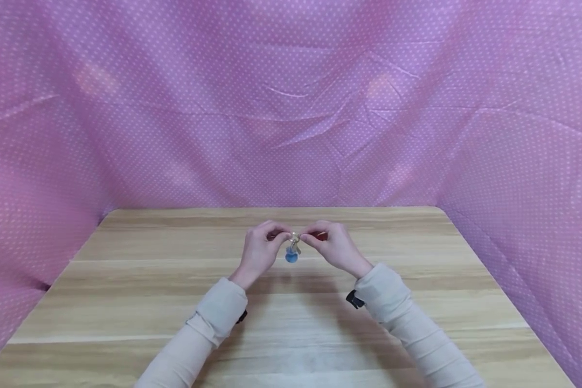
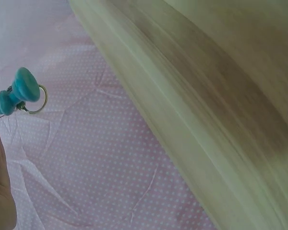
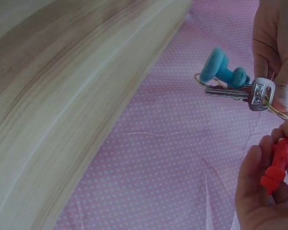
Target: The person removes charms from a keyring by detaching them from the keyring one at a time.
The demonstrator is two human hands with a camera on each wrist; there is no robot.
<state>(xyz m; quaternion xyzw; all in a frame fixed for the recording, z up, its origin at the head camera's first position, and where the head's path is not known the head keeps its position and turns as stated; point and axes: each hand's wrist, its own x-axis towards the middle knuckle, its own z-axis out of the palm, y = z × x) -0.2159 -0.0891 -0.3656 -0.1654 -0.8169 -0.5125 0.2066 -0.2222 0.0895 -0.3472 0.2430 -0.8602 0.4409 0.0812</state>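
Both hands meet in the air over the table at a bunch of keys. The left hand (image 1: 261, 248) pinches the gold key ring (image 3: 278, 112) between thumb and fingers. From that ring hang silver keys (image 3: 259, 94) and a blue charm (image 1: 291, 255), shaped like a knob with a flared end and carrying a small gold ring (image 2: 44, 100). The right hand (image 1: 335, 247) comes in from the other side, its fingertips right at the key ring. Within its curled fingers it holds a red charm (image 3: 276, 166), mostly hidden in the head view.
A wood-grain table (image 1: 126, 302) spreads beneath both arms. Pink dotted cloth (image 1: 291, 108) hangs behind it and along both sides. Black straps (image 1: 355, 299) show at the cuffs of the light sleeves (image 1: 388, 296).
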